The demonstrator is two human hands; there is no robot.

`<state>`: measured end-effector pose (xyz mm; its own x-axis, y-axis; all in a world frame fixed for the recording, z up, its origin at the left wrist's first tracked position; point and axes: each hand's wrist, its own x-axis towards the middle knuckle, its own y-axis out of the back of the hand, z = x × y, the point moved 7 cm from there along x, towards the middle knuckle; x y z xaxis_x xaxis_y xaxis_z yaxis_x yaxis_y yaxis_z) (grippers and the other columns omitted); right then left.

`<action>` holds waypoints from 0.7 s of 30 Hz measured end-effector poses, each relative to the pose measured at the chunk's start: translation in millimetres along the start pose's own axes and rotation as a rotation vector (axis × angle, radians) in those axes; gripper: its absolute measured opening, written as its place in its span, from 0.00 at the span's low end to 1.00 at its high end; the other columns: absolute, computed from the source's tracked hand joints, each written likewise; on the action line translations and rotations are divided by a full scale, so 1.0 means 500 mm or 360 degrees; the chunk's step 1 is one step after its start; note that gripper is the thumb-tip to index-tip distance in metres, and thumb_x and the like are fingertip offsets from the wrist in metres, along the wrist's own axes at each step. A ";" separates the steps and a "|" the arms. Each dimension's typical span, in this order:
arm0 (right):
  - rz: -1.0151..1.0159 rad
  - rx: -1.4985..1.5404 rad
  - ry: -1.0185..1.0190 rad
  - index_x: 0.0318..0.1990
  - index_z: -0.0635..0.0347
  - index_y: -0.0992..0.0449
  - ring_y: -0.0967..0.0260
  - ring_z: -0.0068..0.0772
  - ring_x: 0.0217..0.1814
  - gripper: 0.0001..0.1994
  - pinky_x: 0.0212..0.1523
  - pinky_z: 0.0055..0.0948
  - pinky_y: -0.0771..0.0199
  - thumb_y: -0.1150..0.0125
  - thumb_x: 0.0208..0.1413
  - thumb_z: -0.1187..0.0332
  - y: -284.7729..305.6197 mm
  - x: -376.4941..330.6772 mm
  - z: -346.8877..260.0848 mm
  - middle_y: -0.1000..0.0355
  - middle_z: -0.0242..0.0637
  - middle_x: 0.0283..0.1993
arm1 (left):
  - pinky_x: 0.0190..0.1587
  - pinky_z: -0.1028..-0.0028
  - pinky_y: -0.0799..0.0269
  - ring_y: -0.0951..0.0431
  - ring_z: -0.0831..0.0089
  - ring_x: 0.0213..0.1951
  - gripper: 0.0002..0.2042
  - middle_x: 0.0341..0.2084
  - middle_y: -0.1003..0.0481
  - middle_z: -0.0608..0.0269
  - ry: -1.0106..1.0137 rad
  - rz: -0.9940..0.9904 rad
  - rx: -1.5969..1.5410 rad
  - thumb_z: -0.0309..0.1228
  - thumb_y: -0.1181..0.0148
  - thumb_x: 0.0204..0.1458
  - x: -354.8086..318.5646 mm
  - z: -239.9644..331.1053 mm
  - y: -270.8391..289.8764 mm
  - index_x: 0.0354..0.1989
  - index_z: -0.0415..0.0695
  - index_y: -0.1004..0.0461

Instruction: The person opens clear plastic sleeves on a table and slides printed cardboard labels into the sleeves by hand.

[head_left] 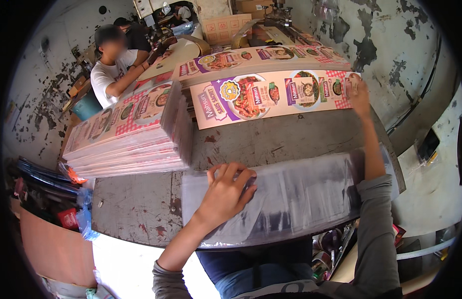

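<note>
My right hand (359, 94) reaches over the tabletop and grips the right end of a long printed cardboard strip (278, 107). The strip is peach coloured, with food pictures and a red checked end. It lies in front of a pile of matching strips (310, 64). Close to the table's front edge, my left hand (227, 189) rests on a pile of clear plastic sleeves (301, 194), its fingers bent and the thumb apart. A tall stack of printed strips in clear plastic (136, 142) stands to the left of both hands.
The worn grey table (136, 204) has a rounded front edge. Beyond the left stack, a person in a white shirt (109, 77) sits at work, with someone else behind. Cardboard boxes (226, 30) and machinery (278, 15) stand at the back. A flaking wall (390, 55) rises at the right.
</note>
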<state>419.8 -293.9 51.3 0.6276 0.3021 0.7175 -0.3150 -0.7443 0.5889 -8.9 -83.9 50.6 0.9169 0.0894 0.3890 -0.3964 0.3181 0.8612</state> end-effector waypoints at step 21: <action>0.0026 0.1409 -0.1349 0.47 0.66 0.29 0.32 0.28 0.47 0.26 0.46 0.25 0.35 0.53 0.56 0.48 0.004 -0.073 0.157 0.29 0.40 0.46 | 0.45 0.64 0.39 0.31 0.62 0.40 0.17 0.38 0.32 0.58 0.0047 0.0102 0.0222 0.32 0.38 0.43 -0.009 0.014 0.001 0.43 0.42 0.29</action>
<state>452.1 -353.0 -2.7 0.9969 0.0517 0.0589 0.0580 -0.9921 -0.1114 -13.8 -90.6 51.5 0.8896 0.1340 0.4367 -0.4550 0.1769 0.8727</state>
